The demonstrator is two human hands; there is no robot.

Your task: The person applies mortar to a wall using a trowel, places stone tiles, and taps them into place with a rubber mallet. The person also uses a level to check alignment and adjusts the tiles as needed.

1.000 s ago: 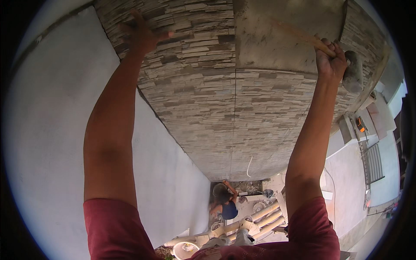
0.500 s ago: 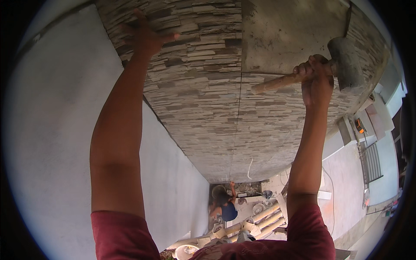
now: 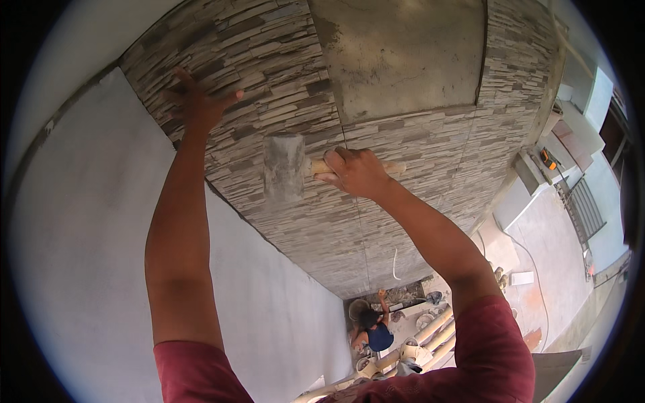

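My left hand (image 3: 201, 104) lies spread with its fingers apart against the stone-look wall tiles (image 3: 262, 74), near their left edge. My right hand (image 3: 356, 172) is wrapped round the wooden handle of a rubber mallet (image 3: 285, 168). The mallet's broad grey head points left, in front of the tiles below and right of my left hand. Whether the head touches the tiles I cannot tell. Above my right hand is a bare cement patch (image 3: 410, 57) framed by tiles on its left, lower and right sides.
A smooth pale wall (image 3: 87, 221) meets the tiles on the left. Far below, a person (image 3: 374, 328) in a dark top crouches beside bamboo poles (image 3: 437, 336). A white cable (image 3: 396, 264) sticks out of the tiles low down. An orange-and-black tool (image 3: 548, 159) rests on a ledge at right.
My right hand has swung the mallet leftward and down; its head now points left instead of right. My left hand stays spread on the tiles. The whole view has tilted and shifted.
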